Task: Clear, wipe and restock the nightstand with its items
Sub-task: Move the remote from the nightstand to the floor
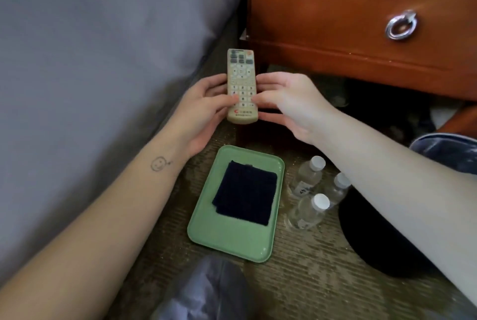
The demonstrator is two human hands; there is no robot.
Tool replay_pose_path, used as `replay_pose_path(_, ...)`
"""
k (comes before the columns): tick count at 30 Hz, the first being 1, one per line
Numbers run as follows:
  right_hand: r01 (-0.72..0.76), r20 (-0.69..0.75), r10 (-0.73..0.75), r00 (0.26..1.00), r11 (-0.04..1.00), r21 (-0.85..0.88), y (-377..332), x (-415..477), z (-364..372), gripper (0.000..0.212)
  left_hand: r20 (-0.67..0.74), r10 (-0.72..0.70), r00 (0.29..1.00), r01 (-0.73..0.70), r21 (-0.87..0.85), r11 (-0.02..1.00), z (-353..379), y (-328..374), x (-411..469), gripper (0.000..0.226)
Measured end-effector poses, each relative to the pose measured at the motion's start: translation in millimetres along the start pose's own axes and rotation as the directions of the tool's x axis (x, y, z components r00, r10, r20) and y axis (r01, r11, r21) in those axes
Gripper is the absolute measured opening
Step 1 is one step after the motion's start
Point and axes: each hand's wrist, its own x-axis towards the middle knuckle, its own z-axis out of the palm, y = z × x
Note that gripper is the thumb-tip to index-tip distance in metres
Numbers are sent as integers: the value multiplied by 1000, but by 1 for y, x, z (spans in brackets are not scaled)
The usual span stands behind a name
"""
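Observation:
A cream remote control [241, 71] is held upright above the carpet, buttons facing me. My left hand [204, 110] grips its left edge, thumb on the keypad. My right hand [289, 105] holds the right edge with thumb and fingertips. Below them a green tray [206, 232] lies on the floor with a folded dark blue cloth [245, 192] on it. Three clear water bottles with white caps [309, 190] stand just right of the tray. The orange-brown nightstand [335, 17], its drawer closed with a ring pull [401, 26], is at the upper right; its top is out of view.
A grey-covered bed [90, 48] fills the left side. A round black object [374, 237] sits on the carpet right of the bottles, partly under my right arm. Dark clutter lies under the nightstand. My knee in grey fabric [206, 291] is at the bottom.

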Motion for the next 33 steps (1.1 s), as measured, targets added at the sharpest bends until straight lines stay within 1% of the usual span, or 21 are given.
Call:
replay_pose_path(5,-121,-8,121,993,992,-35,41,3,11,45,-42,-84,996,83,-14,996,-23,-44,-7,54)
replay_pose_path(9,-188,18,191,981,976,-106,66,1,22,43,-64,-153,986,151,-44,988,-41,-74,-14,55)
replay_pose_path(12,-231,39,239,970,962,-147,90,1,33,42,-102,-208,973,205,-39,978,-55,-96,-20,56)
replay_pose_path(14,-288,34,299,954,941,-178,107,3,42,42,-130,-253,959,250,-40,967,-64,-111,-24,57)
replay_pose_path(17,-413,44,431,901,885,-214,135,4,55,41,-192,-331,924,334,-17,942,-78,-138,-29,57)
replay_pose_path(20,-525,71,557,827,812,-253,161,0,66,32,-259,-413,873,449,99,888,-94,-170,-39,57)
replay_pose_path(22,-567,75,608,790,772,-286,177,-4,74,26,-301,-458,837,518,161,840,-104,-189,-49,58)
replay_pose_path(26,-613,105,681,724,706,-354,208,-13,87,24,-367,-498,786,600,262,756,-119,-214,-64,57)
replay_pose_path(28,-623,126,710,692,677,-393,221,-19,91,28,-382,-518,765,633,299,715,-123,-221,-69,58)
replay_pose_path(31,-623,144,735,662,647,-439,232,-24,93,31,-389,-529,754,653,357,668,-126,-229,-76,57)
replay_pose_path(33,-613,159,739,654,641,-462,235,-24,93,27,-401,-516,757,651,387,654,-127,-233,-78,54)
